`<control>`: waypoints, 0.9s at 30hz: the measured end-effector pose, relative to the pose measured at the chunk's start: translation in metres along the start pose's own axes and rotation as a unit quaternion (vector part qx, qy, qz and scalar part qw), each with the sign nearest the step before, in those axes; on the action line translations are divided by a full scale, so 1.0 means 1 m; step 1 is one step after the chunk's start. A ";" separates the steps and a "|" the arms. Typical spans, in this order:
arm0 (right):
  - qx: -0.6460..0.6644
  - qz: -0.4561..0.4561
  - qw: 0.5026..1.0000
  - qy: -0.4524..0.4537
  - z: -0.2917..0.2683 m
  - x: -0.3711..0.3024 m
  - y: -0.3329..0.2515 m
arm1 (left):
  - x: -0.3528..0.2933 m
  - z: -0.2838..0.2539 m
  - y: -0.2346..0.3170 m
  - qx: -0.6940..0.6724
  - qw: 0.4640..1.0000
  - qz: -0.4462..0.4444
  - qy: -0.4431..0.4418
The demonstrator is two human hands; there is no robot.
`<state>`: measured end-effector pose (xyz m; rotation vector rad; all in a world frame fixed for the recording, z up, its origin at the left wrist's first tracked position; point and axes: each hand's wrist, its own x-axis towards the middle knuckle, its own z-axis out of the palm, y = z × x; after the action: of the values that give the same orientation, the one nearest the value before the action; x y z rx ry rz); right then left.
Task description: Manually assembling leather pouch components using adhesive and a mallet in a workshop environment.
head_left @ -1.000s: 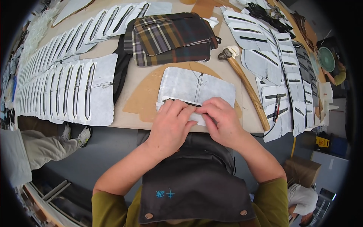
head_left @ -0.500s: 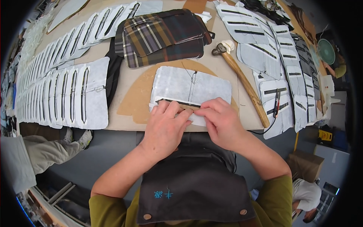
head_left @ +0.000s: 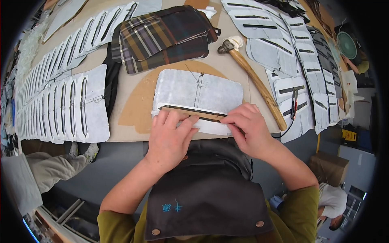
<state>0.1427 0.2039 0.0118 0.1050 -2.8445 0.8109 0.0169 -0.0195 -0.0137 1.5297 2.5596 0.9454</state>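
In front of me a white-backed fabric panel (head_left: 178, 87) lies across a brown half-round board (head_left: 135, 109) at the table's near edge. Along its lower part runs a long slit edged in black, with brown showing between the edges. At the slit's left end, my left hand (head_left: 168, 135) is closed on the panel's lower strip, index finger laid along the slit. My right hand (head_left: 251, 129) pinches the slit's black lower edge near its right end, thumb below. Loose threads cross the panel's middle. The fingertips partly hide the strip.
Plaid fabric pieces (head_left: 162, 40) are piled beyond the panel. A wooden-handled hammer (head_left: 259, 87) lies to its right, beside a small red-and-black cutter (head_left: 294, 103). Rows of similar white panels (head_left: 95, 117) overlap at left and right. A person's legs (head_left: 60, 166) show at left.
My right hand has moved right along the slit, away from my left hand. More of the brown gap and black lower edge now shows between them.
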 end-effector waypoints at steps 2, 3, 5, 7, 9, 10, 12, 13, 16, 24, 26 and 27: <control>0.028 0.031 0.999 0.014 0.004 0.002 -0.001 | 0.001 0.000 0.000 -0.004 1.000 -0.004 -0.006; 0.056 0.039 0.997 0.022 0.006 0.004 -0.002 | 0.001 0.000 0.000 -0.012 1.000 -0.008 0.001; 0.085 0.047 0.995 0.032 0.008 0.005 -0.004 | 0.001 -0.001 0.001 -0.020 1.000 -0.011 0.008; 0.086 0.025 0.996 0.027 0.007 0.010 -0.005 | 0.003 -0.003 0.002 -0.013 1.000 -0.006 0.007; 0.093 0.019 0.995 0.030 0.008 0.014 -0.007 | 0.003 -0.001 0.002 -0.028 0.999 -0.016 0.007; 0.098 0.016 0.994 0.033 0.009 0.017 -0.008 | 0.002 -0.001 0.002 -0.047 0.999 -0.024 0.007; 0.071 -0.015 0.997 0.027 0.013 0.027 -0.010 | 0.003 0.000 0.001 -0.046 0.999 -0.021 0.018; 0.042 -0.041 0.998 0.023 0.014 0.031 -0.012 | 0.003 0.000 0.001 -0.049 0.998 -0.013 0.028; -0.031 -0.089 0.995 0.028 0.021 0.039 -0.014 | 0.000 0.002 -0.002 -0.061 0.997 -0.010 0.041; -0.110 -0.116 0.986 -0.042 0.017 0.051 -0.027 | -0.001 0.006 -0.006 -0.095 0.993 0.008 0.072; -0.117 -0.118 0.985 -0.038 0.020 0.052 -0.024 | -0.002 0.005 -0.005 -0.093 0.993 0.013 0.073; -0.100 -0.127 0.987 -0.024 0.021 0.054 -0.021 | -0.001 0.004 -0.004 -0.088 0.994 0.009 0.071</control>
<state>0.0893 0.1743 0.0155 0.4539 -2.8577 0.4763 0.0154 -0.0194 -0.0196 1.4917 2.4756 1.2886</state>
